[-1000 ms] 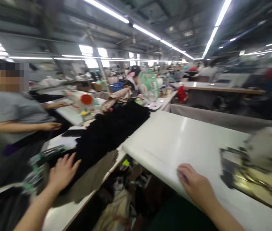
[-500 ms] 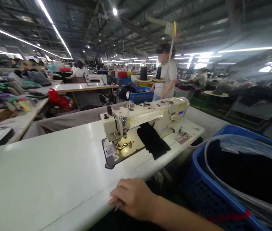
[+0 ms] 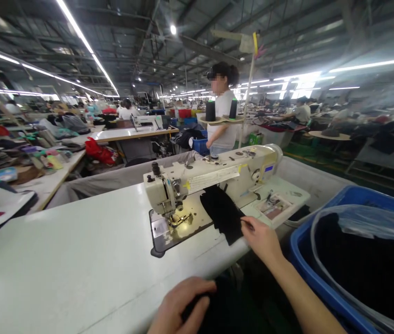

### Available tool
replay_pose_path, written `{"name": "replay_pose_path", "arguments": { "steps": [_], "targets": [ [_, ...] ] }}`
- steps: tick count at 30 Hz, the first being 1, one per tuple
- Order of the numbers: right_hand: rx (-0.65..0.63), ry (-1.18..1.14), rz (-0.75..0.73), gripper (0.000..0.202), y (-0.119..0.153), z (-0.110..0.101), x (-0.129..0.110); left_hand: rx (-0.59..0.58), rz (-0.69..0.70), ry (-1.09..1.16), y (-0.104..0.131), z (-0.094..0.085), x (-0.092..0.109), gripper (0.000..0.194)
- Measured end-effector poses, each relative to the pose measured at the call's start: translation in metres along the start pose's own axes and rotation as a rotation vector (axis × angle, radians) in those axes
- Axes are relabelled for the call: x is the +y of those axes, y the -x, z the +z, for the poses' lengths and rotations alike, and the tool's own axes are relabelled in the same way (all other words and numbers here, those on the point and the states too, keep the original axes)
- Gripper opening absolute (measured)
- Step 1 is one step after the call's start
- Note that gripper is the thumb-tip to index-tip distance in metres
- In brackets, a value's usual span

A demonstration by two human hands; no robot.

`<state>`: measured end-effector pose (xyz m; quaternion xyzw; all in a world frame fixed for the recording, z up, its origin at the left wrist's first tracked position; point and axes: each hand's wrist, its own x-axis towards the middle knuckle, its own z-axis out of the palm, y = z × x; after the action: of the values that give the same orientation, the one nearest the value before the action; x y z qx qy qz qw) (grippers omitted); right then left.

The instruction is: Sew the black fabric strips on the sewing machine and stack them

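Note:
Black fabric pieces [image 3: 222, 213] lie on the bed of a white sewing machine [image 3: 214, 174], right of its needle area. My right hand [image 3: 261, 239] pinches the right edge of these pieces with thumb and fingertips. Low in the view, at the table's front edge, is my left hand [image 3: 186, 304], its fingers curled round something dark. That dark thing merges with the shadow below, so its shape is hidden. Under the needle, the metal plate [image 3: 179, 220] shows bare.
A blue basket [image 3: 299, 250] with dark material and clear plastic stands at the right. The white tabletop [image 3: 61, 260] stretches left. Behind the machine are thread cones [image 3: 210, 111] and a standing person [image 3: 224, 99]. A small tray [image 3: 275, 206] sits at the machine's right.
One hand was in view at the table edge; now both are, the right at the black pieces, the left low at the front. The person behind has shifted left in the view.

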<state>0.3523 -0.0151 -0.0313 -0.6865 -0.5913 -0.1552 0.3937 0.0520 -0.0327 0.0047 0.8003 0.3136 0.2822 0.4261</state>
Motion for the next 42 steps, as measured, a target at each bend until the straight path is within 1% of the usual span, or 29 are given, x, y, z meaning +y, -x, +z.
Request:
{"name": "replay_pose_path", "arguments": {
  "steps": [2,3,5,6,7,9,10,12,13,14,15,16,17,19,20,21,22,23,25,27,29,31,33,35,37,40,42],
  "targets": [
    [0.122,0.006,0.01,0.024,-0.017,-0.002,0.002,-0.11,-0.187,0.271,-0.03,0.016,0.012,0.038],
    [0.168,0.001,-0.007,0.026,-0.025,-0.004,0.001,-0.121,-0.251,0.396,-0.044,0.023,0.017,0.043],
    [0.207,-0.03,-0.092,0.027,-0.037,-0.013,-0.006,-0.09,-0.332,0.633,-0.073,0.033,0.026,0.057],
    [0.193,-0.056,-0.166,0.027,-0.04,-0.019,-0.012,-0.065,-0.365,0.774,-0.087,0.037,0.029,0.063],
    [0.166,-0.08,-0.253,0.027,-0.04,-0.025,-0.018,-0.049,-0.39,0.92,-0.099,0.038,0.032,0.065],
    [0.079,-0.121,-0.481,0.033,-0.031,-0.039,-0.033,-0.018,-0.403,1.154,-0.12,0.038,0.036,0.06],
    [0.05,-0.124,-0.582,0.036,-0.024,-0.045,-0.041,0.006,-0.404,1.22,-0.128,0.036,0.036,0.055],
    [-0.048,-0.148,-0.701,0.037,-0.005,-0.055,-0.052,0.101,-0.416,1.251,-0.135,0.031,0.035,0.044],
    [-0.109,-0.183,-0.742,0.037,0.005,-0.058,-0.056,0.171,-0.433,1.238,-0.136,0.029,0.033,0.04],
    [-0.159,-0.234,-0.748,0.036,0.014,-0.06,-0.058,0.243,-0.449,1.22,-0.134,0.027,0.031,0.037],
    [-0.182,-0.303,-0.713,0.033,0.023,-0.061,-0.059,0.306,-0.454,1.204,-0.131,0.025,0.029,0.037],
    [-0.172,-0.387,-0.623,0.031,0.03,-0.061,-0.06,0.349,-0.449,1.193,-0.126,0.025,0.028,0.037],
    [-0.141,-0.472,-0.467,0.03,0.035,-0.061,-0.06,0.368,-0.436,1.189,-0.12,0.024,0.028,0.037],
    [-0.102,-0.611,-0.036,0.032,0.042,-0.058,-0.062,0.361,-0.407,1.19,-0.106,0.024,0.029,0.036],
    [-0.138,-0.663,0.17,0.033,0.044,-0.056,-0.064,0.355,-0.398,1.186,-0.098,0.024,0.03,0.036],
    [-0.212,-0.704,0.334,0.035,0.045,-0.053,-0.067,0.368,-0.393,1.178,-0.091,0.023,0.03,0.035],
    [-0.303,-0.738,0.45,0.038,0.045,-0.05,-0.07,0.391,-0.392,1.168,-0.084,0.021,0.028,0.035],
    [-0.386,-0.766,0.519,0.042,0.046,-0.048,-0.074,0.418,-0.391,1.161,-0.078,0.017,0.026,0.035],
    [-0.486,-0.794,0.582,0.049,0.048,-0.042,-0.081,0.453,-0.388,1.144,-0.068,0.002,0.017,0.037],
    [-0.532,-0.787,0.614,0.053,0.052,-0.038,-0.086,0.423,-0.398,1.077,-0.061,-0.023,0.007,0.044],
    [-0.579,-0.768,0.616,0.056,0.057,-0.034,-0.091,0.354,-0.437,0.9,-0.057,-0.053,-0.001,0.05],
    [-0.637,-0.762,0.595,0.057,0.062,-0.03,-0.097,0.322,-0.489,0.669,-0.055,-0.081,-0.004,0.049],
    [-0.684,-0.76,0.573,0.055,0.067,-0.028,-0.105,0.28,-0.519,0.48,-0.055,-0.1,-0.002,0.043],
    [-0.68,-0.763,0.571,0.051,0.072,-0.027,-0.114,0.216,-0.515,0.365,-0.056,-0.109,0.002,0.037],
    [-0.609,-0.761,0.588,0.047,0.076,-0.027,-0.122,0.17,-0.486,0.303,-0.057,-0.112,0.006,0.033],
    [-0.519,-0.766,0.599,0.048,0.083,-0.025,-0.129,0.136,-0.418,0.274,-0.055,-0.116,0.009,0.031],
    [-0.487,-0.786,0.605,0.052,0.087,-0.023,-0.13,0.052,-0.366,0.285,-0.049,-0.122,0.009,0.031]
  ]
}}
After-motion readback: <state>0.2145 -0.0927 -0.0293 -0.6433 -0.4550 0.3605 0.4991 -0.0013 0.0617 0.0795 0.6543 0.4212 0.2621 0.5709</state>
